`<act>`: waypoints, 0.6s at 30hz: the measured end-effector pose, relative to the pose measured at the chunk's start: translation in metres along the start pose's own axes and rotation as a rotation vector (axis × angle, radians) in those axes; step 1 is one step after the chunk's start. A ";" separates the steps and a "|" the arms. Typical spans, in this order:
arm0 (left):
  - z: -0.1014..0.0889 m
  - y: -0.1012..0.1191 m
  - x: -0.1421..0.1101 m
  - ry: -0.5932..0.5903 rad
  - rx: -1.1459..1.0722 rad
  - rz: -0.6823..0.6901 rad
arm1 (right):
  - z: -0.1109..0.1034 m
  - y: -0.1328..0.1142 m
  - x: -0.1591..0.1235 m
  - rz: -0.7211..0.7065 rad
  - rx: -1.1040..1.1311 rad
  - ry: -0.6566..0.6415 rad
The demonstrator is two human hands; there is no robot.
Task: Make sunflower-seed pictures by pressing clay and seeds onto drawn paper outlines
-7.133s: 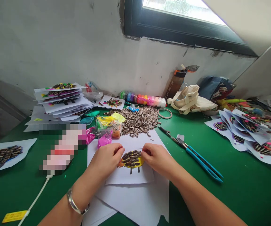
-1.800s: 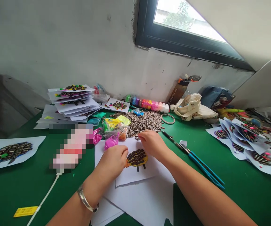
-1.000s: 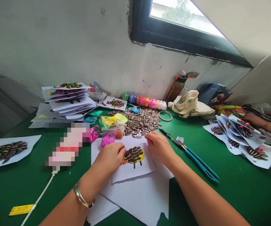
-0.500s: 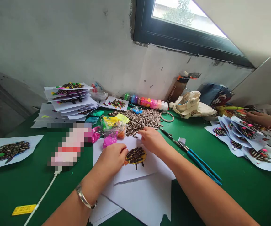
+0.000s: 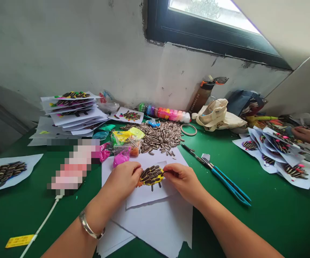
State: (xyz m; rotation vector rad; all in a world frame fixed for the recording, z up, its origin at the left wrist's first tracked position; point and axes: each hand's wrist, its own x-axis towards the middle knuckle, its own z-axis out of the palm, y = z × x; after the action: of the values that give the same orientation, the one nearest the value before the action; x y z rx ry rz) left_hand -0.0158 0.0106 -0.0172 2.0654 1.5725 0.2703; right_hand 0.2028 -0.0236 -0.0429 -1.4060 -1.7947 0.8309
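Note:
On a white paper card (image 5: 144, 201) lies a small animal shape of yellow clay covered with striped sunflower seeds (image 5: 151, 175), with an orange clay part at its left and two dark seed legs below. My left hand (image 5: 125, 179) rests on the card's left side, fingers closed beside the orange part; whatever they grip is hidden. At the shape's right edge, my right hand (image 5: 183, 181) pinches a dark sunflower seed (image 5: 164, 173) against the yellow clay. Larger white sheets (image 5: 160, 224) lie beneath the card. Behind it spreads a heap of loose sunflower seeds (image 5: 163, 136).
Bags of magenta (image 5: 121, 156) and yellow clay (image 5: 121, 138) lie behind my left hand. Blue tweezers (image 5: 231, 186) and a black pen (image 5: 188, 149) are at right. Finished cards are stacked (image 5: 74, 118) at left. Another person's hand (image 5: 309, 134) is far right.
My right hand has come back from the seed heap to the right edge of the clay shape, with a seed at its fingertips. My left hand stays beside the shape. The view has shifted slightly.

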 end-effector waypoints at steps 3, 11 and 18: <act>0.000 -0.001 0.000 0.007 -0.006 0.001 | 0.003 0.001 0.000 -0.026 -0.054 0.013; 0.000 0.002 0.000 0.000 0.003 -0.016 | 0.006 0.001 0.001 -0.043 -0.214 -0.018; -0.001 0.003 -0.001 0.002 0.018 -0.020 | 0.009 0.002 0.002 -0.114 -0.262 -0.027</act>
State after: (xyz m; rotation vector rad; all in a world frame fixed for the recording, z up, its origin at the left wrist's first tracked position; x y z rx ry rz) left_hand -0.0138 0.0097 -0.0148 2.0623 1.6019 0.2510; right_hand 0.1962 -0.0215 -0.0489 -1.4425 -2.0419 0.5734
